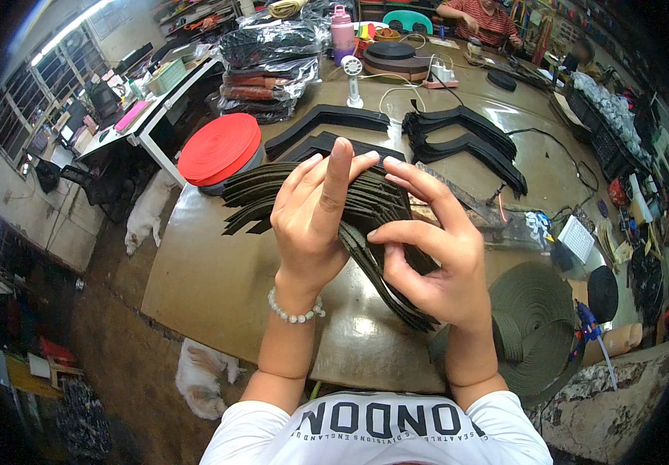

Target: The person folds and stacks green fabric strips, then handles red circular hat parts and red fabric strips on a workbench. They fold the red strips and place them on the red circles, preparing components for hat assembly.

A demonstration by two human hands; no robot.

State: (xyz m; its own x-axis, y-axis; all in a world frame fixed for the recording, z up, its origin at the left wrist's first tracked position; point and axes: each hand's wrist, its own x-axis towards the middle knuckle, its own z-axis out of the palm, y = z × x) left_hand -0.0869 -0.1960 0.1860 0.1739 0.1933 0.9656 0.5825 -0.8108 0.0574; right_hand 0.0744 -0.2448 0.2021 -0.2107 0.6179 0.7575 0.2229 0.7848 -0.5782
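Over a brown table (pixel 218 271), left hand (pixel 303 221) curled around dark green straps (pixel 373 201), index raised, right hand (pixel 447 263) part-open, fingertips touching them

Black straps (pixel 466 118) on brown table (pixel 195 267)

forearms (pixel 282 360) extend from the near side; left hand (pixel 309 221) upright, index finger (pixel 336 182) raised; right hand (pixel 447 260), thumb (pixel 407 280) and fingers (pixel 431 188) bent.
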